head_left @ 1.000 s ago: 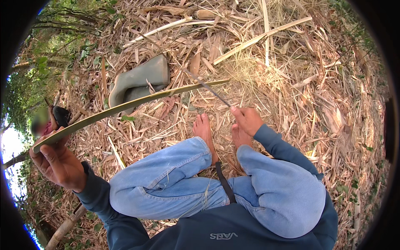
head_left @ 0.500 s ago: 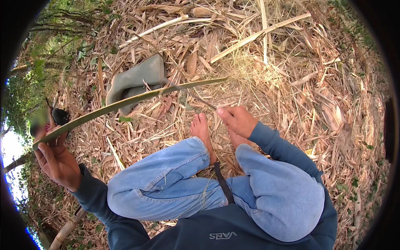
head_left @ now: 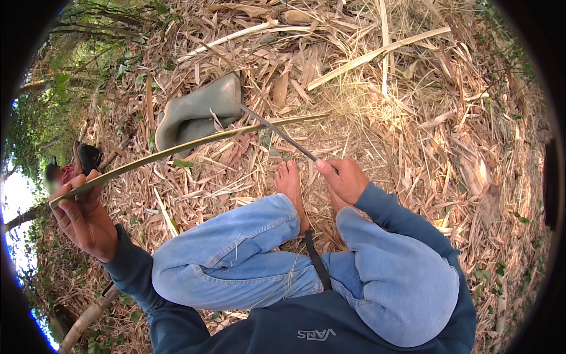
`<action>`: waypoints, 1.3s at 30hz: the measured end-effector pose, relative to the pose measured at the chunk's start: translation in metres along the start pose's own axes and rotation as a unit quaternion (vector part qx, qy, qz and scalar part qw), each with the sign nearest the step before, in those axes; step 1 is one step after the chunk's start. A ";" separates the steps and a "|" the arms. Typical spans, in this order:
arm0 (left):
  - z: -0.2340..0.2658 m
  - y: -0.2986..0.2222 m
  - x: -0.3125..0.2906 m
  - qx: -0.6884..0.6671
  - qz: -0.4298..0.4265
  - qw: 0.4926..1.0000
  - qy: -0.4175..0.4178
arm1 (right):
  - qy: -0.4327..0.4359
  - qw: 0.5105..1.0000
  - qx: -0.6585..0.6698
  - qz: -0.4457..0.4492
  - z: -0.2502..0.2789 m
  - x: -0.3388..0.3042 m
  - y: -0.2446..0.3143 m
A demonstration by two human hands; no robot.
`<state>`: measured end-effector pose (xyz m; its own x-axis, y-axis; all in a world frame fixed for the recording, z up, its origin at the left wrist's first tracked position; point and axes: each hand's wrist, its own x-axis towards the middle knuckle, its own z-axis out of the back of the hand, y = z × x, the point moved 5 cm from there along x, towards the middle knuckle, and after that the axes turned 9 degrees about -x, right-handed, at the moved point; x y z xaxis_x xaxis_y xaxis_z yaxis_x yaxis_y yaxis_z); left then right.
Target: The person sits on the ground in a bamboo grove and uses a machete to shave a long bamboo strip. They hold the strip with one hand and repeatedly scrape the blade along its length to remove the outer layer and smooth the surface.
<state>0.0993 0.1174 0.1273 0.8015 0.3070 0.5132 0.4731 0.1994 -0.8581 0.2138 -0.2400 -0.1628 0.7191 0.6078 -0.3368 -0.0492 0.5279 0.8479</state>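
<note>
A long green bamboo strip (head_left: 171, 152) runs from far left toward the middle, its narrow edge partly turned up. My left hand (head_left: 88, 227) is closed on its near-left end, fingers on one side and thumb on the other. In my right hand (head_left: 346, 179), above my bare feet (head_left: 289, 183), is a knife (head_left: 282, 135) with a slim dark blade; my fist hides its handle. The blade points up and left and crosses the strip toward its far end; whether they touch I cannot tell.
A pair of green rubber boots (head_left: 203, 106) lies just beyond the strip. Pale split strips (head_left: 377, 56) lie farther off on a ground of dry bamboo sheaths. At the left another person (head_left: 71, 171) is near the trees. A pole (head_left: 88, 321) lies at lower left.
The knife blade, blurred before, now shows sharply, its tip beyond the strip. The strip has rolled slightly in my left hand. The whole view has shifted a little.
</note>
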 end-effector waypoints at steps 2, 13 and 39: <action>0.000 -0.002 -0.002 -0.013 -0.008 1.000 0.009 | 0.027 0.999 -0.021 0.019 0.000 -0.004 0.003; 0.006 -0.004 -0.003 0.007 -0.013 1.000 0.010 | -0.031 0.997 -0.067 0.029 0.008 0.003 -0.007; -0.037 -0.023 -0.004 -0.050 0.032 0.980 0.190 | 0.096 0.985 -0.012 0.141 0.012 -0.009 0.042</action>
<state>0.0987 0.0773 0.1447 0.8998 -0.0562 0.4327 0.4362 0.0928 -0.8950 0.2130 -0.2302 -0.1191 0.5303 0.8323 -0.1614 -0.2466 0.3335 0.9099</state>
